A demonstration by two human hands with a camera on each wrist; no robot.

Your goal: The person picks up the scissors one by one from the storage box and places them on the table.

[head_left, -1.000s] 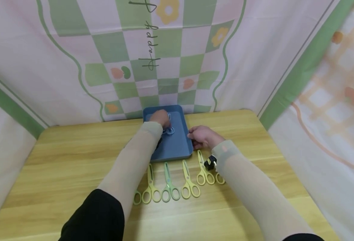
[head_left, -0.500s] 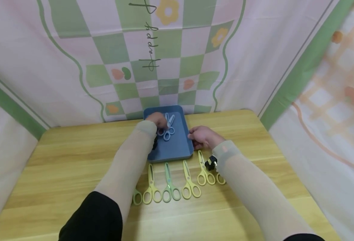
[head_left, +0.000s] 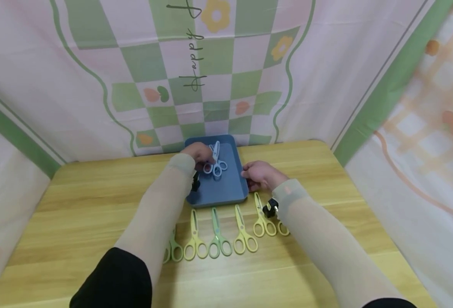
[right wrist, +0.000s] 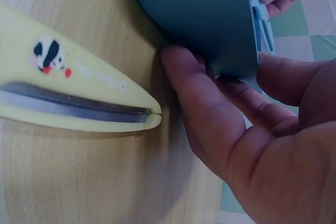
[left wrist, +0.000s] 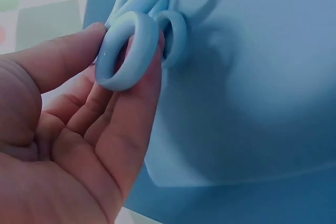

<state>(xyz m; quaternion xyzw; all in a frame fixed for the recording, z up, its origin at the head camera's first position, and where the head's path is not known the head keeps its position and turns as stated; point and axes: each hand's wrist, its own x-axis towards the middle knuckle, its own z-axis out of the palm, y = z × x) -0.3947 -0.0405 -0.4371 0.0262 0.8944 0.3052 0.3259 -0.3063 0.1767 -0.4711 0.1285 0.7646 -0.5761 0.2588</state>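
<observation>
Light blue scissors (head_left: 217,173) lie in the blue tray (head_left: 226,190) at the table's back, their blades toward the back wall and several handle rings overlapping. My left hand (head_left: 197,152) reaches over the tray's left side. In the left wrist view, its thumb and fingers pinch one blue handle ring (left wrist: 144,51), with other rings just behind. My right hand (head_left: 262,173) holds the tray's right edge. In the right wrist view, the thumb is at the rim and the fingers (right wrist: 184,66) lie against the outer wall, beside the tip of yellow scissors (right wrist: 105,87).
A row of yellow and green scissors lies in front of the tray, among them a green pair (head_left: 216,235) and a yellow pair (head_left: 243,233). My forearms pass over both ends of this row. A patterned curtain (head_left: 184,107) hangs right behind the wooden table (head_left: 107,192).
My left hand has drawn left across the tray, uncovering more of the blue scissors, which have turned and shifted slightly. The right hand and the tray stay about where they were.
</observation>
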